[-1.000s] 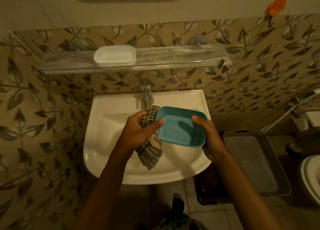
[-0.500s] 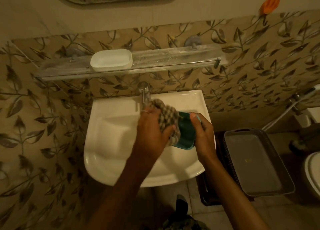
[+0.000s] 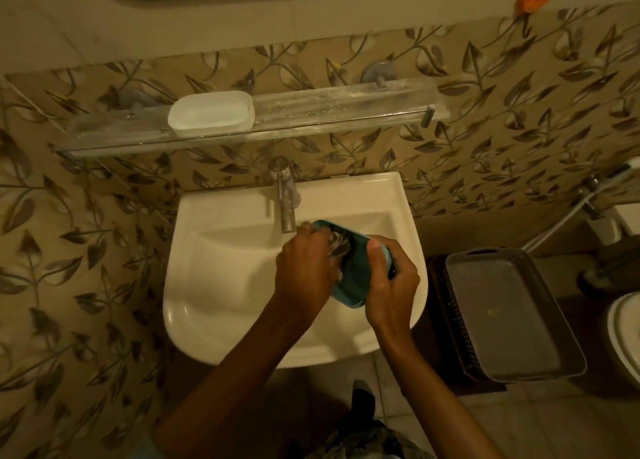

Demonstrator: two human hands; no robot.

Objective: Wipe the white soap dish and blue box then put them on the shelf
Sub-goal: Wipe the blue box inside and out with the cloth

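Blue box (image 3: 355,280): is being held tilted over the sink (image 3: 221,285), between the two hands, just in front of the tap (image 3: 285,199).
Left hand (image 3: 306,271): is bunching a checked cloth (image 3: 337,246) in curled fingers and pressing it into the box's hollow from the left.
Right hand (image 3: 389,289): is grasping the box's right edge, with the thumb lying over the rim.
Cloth: is showing only as a blurred patch past the left knuckles, inside the box.
White soap dish (image 3: 211,117): is sitting upright on the shelf (image 3: 329,115), left of its middle, well apart from both hands.
Shelf: is running along the leaf-patterned wall above the tap.
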